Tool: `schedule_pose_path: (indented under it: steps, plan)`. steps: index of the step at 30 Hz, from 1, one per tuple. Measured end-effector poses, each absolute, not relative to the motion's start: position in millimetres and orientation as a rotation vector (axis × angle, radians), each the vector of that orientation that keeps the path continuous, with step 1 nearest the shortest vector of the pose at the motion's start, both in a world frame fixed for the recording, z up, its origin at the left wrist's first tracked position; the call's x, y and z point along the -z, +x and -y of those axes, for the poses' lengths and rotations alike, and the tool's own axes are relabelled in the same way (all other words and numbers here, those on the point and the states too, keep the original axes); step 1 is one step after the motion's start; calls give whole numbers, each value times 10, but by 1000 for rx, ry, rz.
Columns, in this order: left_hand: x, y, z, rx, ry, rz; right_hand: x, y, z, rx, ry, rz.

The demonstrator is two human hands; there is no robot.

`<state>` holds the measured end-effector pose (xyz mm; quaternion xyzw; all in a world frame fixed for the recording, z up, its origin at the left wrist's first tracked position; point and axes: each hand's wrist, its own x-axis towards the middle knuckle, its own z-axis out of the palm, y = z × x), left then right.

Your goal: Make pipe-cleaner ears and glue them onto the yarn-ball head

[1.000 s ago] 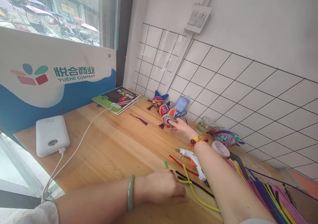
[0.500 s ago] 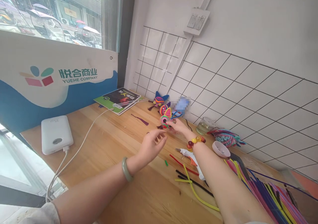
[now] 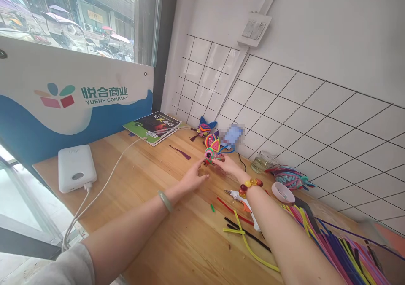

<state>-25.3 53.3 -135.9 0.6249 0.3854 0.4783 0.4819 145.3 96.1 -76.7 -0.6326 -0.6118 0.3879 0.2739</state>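
My right hand (image 3: 227, 165), with a bead bracelet at the wrist, holds a colourful chenille-stem ornament (image 3: 210, 152) by its near right side. The ornament has a round, ringed eye and a pink, yellow-edged pointed piece on top. Its far side and underside are partly hidden. My left hand (image 3: 192, 178), below a jade bangle, reaches to the ornament's left side with fingers stretched and thumb apart. Its fingertips are at or very near the ornament; contact is hard to tell. Behind stands a similar blue-eared ornament (image 3: 205, 127), and a purple tassel (image 3: 180, 151) lies to the left.
A hot glue gun (image 3: 245, 205) and loose chenille stems (image 3: 249, 245) lie by my right forearm. Right of it are a pink bowl (image 3: 282, 192), a glass jar (image 3: 262, 162) and a bundle of stems (image 3: 335, 251). A power bank (image 3: 76, 169) and booklet (image 3: 155, 127) are left.
My left hand has moved up toward the ornament and its fingers have straightened. My right hand still holds the ornament, with little movement. The view has shifted slightly.
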Motion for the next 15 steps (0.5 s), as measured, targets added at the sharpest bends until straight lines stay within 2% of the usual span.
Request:
schedule_pose_path:
  steps: [10, 15]
  plan:
    - [1349, -198, -770, -1201, 1567, -1130, 701, 1488, -934, -1082, -1765, 1665]
    - [1223, -109, -1162, -1266, 1808, -998, 817, 1522, -976, -1131, -1858, 1607]
